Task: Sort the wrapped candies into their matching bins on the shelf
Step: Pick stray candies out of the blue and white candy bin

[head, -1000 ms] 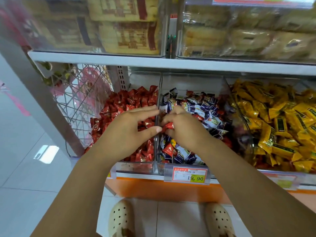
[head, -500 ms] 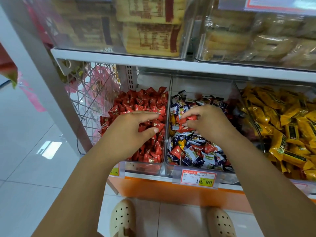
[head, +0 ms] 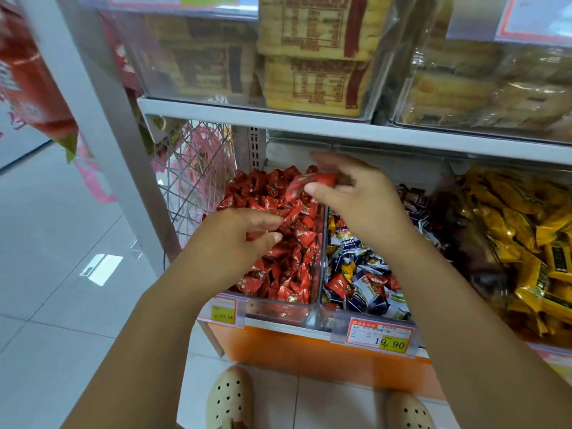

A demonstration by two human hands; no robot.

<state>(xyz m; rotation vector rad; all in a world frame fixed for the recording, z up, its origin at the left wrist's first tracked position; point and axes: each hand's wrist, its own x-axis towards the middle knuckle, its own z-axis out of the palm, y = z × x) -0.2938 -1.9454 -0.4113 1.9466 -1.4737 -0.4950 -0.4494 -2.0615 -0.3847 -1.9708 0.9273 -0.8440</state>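
Left bin (head: 272, 311): red candies (head: 289, 252); middle bin (head: 326, 315): mixed candies (head: 359, 274)

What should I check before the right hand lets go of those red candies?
1. Grip: right hand pinches the red candies between thumb and fingers. ok.
2. Drop zone: the candies hang over the back of the red bin, left of the divider. ok.
3. Match: the wrapper colour matches the pile below. ok.
4. Left hand out of the way: it hovers over the bin's front, nearer than the drop point. ok.
5. Left hand free: red wrappers show between its thumb and finger. cannot tell.
6. Mixed bin sorted: red strays lie among the blue and white wrappers. not ok.
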